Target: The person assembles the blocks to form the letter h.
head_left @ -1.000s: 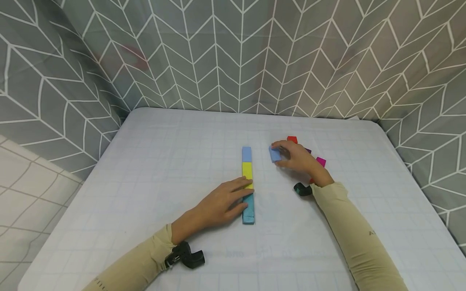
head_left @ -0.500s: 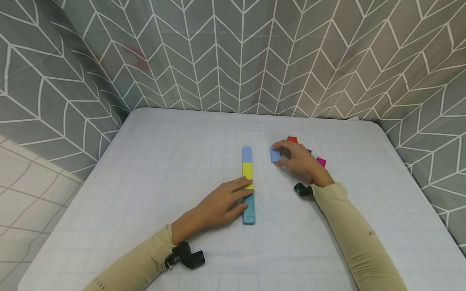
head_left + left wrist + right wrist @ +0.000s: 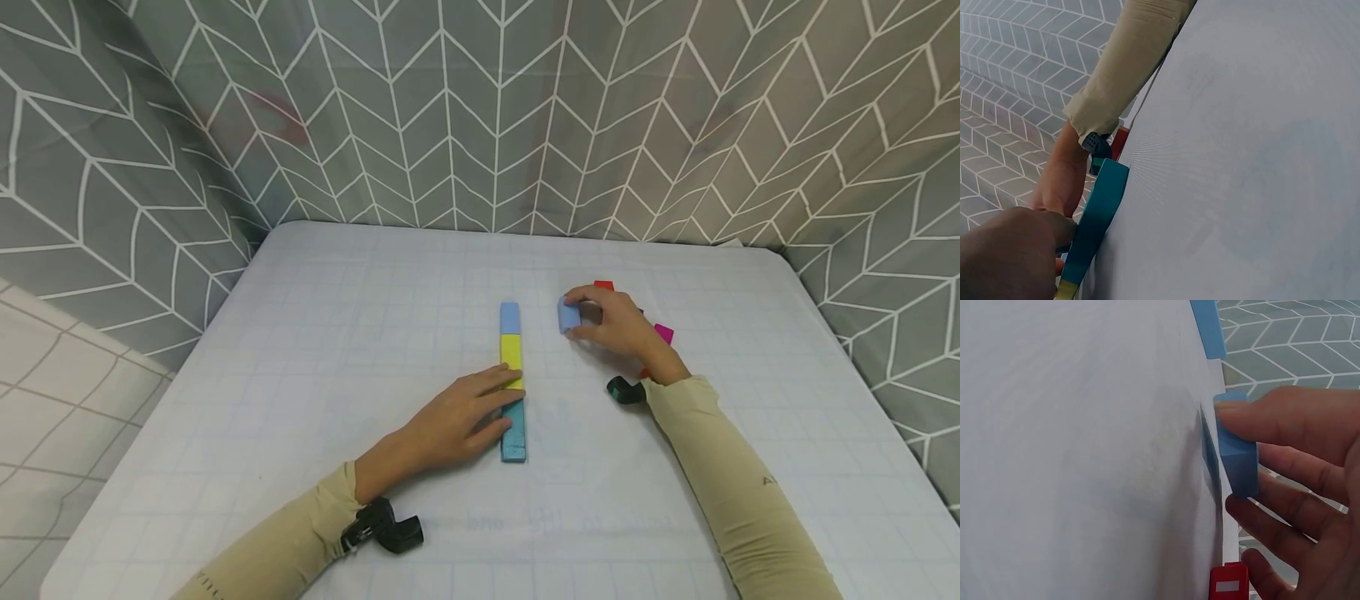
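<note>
A row of blocks runs away from me at mid-table: a teal block (image 3: 513, 442) nearest, a yellow block (image 3: 511, 350) beyond it, a light blue block (image 3: 510, 317) at the far end. My left hand (image 3: 457, 419) rests across the row from the left, its loosely extended fingers lying over the yellow and teal blocks. To the right of the row, my right hand (image 3: 618, 325) pinches a second light blue block (image 3: 1238, 459) between thumb and fingers. In the right wrist view a dark shadow falls on the table beside this block.
Around the right hand lie a red block (image 3: 603, 286) and a magenta block (image 3: 663, 333), with other pieces partly hidden under the hand. Another red block (image 3: 1229, 584) shows by the little finger in the right wrist view. A patterned curtain (image 3: 495, 117) hangs behind the white table (image 3: 337, 292).
The light blue block in my right hand has risen or tipped up slightly, its far end now higher. The left hand and the row keep their places.
</note>
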